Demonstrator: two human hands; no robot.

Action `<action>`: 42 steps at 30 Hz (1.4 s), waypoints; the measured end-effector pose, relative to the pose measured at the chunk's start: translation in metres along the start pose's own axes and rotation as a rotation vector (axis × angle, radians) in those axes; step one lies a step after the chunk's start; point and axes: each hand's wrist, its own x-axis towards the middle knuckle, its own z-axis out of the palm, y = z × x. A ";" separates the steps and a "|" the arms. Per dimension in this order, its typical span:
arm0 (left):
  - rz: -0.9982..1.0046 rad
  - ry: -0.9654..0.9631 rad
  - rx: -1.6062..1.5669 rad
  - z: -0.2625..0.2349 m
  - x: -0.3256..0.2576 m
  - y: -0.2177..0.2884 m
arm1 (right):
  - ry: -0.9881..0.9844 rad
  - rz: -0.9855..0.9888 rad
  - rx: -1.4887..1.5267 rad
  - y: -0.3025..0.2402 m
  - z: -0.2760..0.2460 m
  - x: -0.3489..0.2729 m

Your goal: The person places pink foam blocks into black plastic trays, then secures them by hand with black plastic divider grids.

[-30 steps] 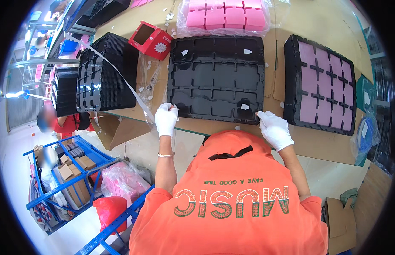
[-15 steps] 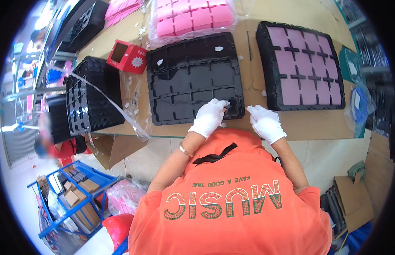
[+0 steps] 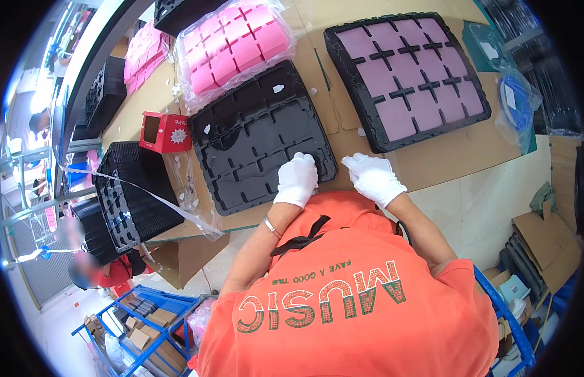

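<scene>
Both hands wear white gloves. My left hand (image 3: 298,180) rests over the near right corner of a black moulded tray (image 3: 226,169), its fingers curled together; whatever may be between them is hidden. Just right of that tray, my right hand (image 3: 372,178) hovers above the cardboard with thumb and fingertips pinched, and I cannot make out anything in them. The tray has compartments split by cross-shaped ridges. On it lie two small white pieces, one near the far edge (image 3: 278,88) and another on the left (image 3: 207,129).
To the right stands a black tray filled with pink-purple sheets (image 3: 424,81). Wrapped pink foam blocks (image 3: 232,47) lie behind, a red box (image 3: 165,132) and stacked black trays (image 3: 141,188) at left. A bagged blue roll (image 3: 518,97) sits at the far right.
The view has turned, so the trays appear tilted and shifted left. My left fingers, stretched forward before, are now curled in. My right hand stays pinched beside the tray.
</scene>
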 end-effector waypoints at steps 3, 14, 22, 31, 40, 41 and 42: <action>-0.041 -0.046 -0.013 0.001 0.003 0.000 | -0.026 0.010 -0.008 0.000 -0.003 0.001; -0.049 0.094 -0.113 0.007 -0.003 -0.008 | 0.012 0.003 -0.005 0.004 0.000 0.000; -0.142 0.401 -0.587 -0.010 -0.033 -0.048 | 0.045 -0.023 -0.015 0.008 0.005 0.007; -0.554 0.817 -0.723 -0.156 -0.025 -0.247 | -0.037 -0.043 -0.086 -0.002 0.005 0.024; -0.355 0.726 0.321 -0.169 0.050 -0.343 | -0.116 0.044 -0.102 -0.035 -0.001 0.049; -0.378 0.774 0.183 -0.160 0.051 -0.322 | -0.125 0.053 -0.108 -0.037 -0.002 0.052; -0.372 0.706 0.197 -0.148 0.049 -0.302 | -0.126 0.064 -0.090 -0.041 -0.005 0.054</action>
